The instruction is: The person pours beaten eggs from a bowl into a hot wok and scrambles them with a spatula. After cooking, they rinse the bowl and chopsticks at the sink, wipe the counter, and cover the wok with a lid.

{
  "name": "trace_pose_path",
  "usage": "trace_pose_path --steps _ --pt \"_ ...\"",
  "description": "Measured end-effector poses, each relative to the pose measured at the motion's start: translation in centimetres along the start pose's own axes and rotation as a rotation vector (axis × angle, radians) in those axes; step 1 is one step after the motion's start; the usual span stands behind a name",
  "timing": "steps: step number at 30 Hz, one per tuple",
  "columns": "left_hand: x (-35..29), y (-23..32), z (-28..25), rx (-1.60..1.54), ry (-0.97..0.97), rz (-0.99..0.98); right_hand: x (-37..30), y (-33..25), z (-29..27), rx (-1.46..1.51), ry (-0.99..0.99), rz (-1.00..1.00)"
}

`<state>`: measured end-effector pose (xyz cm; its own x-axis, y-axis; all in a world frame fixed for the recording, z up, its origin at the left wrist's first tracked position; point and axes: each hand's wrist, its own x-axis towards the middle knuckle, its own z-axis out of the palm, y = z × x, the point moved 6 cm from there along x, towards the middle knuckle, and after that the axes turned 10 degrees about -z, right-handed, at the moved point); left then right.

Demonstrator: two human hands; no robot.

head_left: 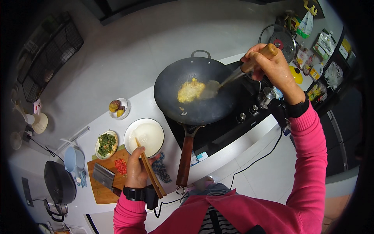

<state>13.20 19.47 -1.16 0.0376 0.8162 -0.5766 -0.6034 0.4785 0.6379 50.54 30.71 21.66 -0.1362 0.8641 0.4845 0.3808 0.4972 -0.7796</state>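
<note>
My right hand (269, 68) is wrapped round the wooden handle of a metal spatula (228, 81). The blade rests in the dark wok (171, 82), against the right edge of a yellow-white piece of fried egg (191, 90). At the lower left, my left hand (137, 171) grips a pair of wooden chopsticks (150, 171) with their tips over a white bowl (127, 136). The thumb lies at the near rim of this bowl and fingers show beneath its edge. Inside the bowl is a little pale residue.
Left of the bowl, a wooden cutting board (102, 195) bears a cleaver (103, 175) and chopped red pepper (120, 166). A dish of chopped greens (106, 144) and a small bowl (124, 102) stand behind. The wok's handle (186, 160) juts over the counter's front edge. A glass lid (284, 43) leans at the right.
</note>
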Motion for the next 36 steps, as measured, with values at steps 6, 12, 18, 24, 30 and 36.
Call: trace_pose_path --steps 6,12,18,24,30,36 --pt "-0.2 0.1 -0.1 0.039 0.004 0.006 0.0 2.0 -0.8 -0.050 -0.010 0.051" --pt "-0.2 -0.1 0.2 -0.018 -0.046 -0.007 -0.4 2.5 0.8 0.067 0.088 0.026" --pt "-0.3 -0.3 -0.3 0.016 -0.008 0.001 -0.1 0.9 -0.5 -0.077 0.026 -0.088" --pt "-0.4 -0.5 -0.5 -0.011 0.001 0.001 -1.5 2.1 1.1 0.122 0.105 0.094" --pt "-0.6 -0.6 -0.1 -0.030 -0.023 -0.010 -1.0 1.3 -0.4 0.007 0.078 0.026" --pt "-0.6 -0.7 0.7 -0.048 -0.039 0.007 -0.7 0.2 0.0 -0.043 0.058 0.027"
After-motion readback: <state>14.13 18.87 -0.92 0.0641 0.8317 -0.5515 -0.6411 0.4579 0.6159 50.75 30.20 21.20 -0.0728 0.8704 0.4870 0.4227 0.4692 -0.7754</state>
